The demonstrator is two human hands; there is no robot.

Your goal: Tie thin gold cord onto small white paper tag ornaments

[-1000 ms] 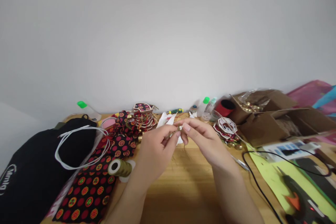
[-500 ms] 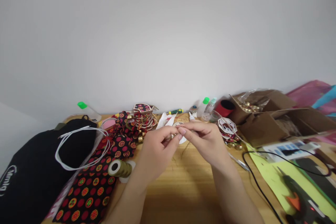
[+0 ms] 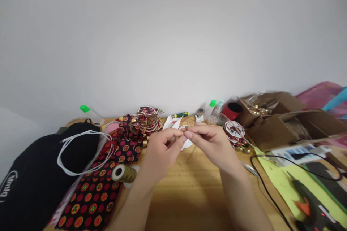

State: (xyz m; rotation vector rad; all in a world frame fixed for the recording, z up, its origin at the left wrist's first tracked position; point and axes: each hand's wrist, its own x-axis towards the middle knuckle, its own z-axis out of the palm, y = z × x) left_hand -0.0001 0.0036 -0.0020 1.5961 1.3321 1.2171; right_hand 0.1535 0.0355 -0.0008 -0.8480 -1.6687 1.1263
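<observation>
My left hand [image 3: 162,152] and my right hand [image 3: 211,144] meet above the wooden table [image 3: 189,195], fingertips pinched together on a small gold thing with thin thread; I cannot make out exactly what it is. Just behind the fingertips lies a white paper piece [image 3: 173,123]. A spool of olive-gold thread [image 3: 123,173] lies to the left of my left wrist.
Patterned red-and-black fabric [image 3: 92,196] and a black bag [image 3: 32,177] with white cord [image 3: 81,151] lie left. A pile of fabric ornaments [image 3: 148,117] sits behind. Cardboard boxes [image 3: 284,122], a black cable [image 3: 267,187], a glue gun [image 3: 309,205] and green-capped bottles [image 3: 213,108] stand right.
Both hands stayed pinched together and shifted only slightly; the right fingertips moved a little left toward the left hand.
</observation>
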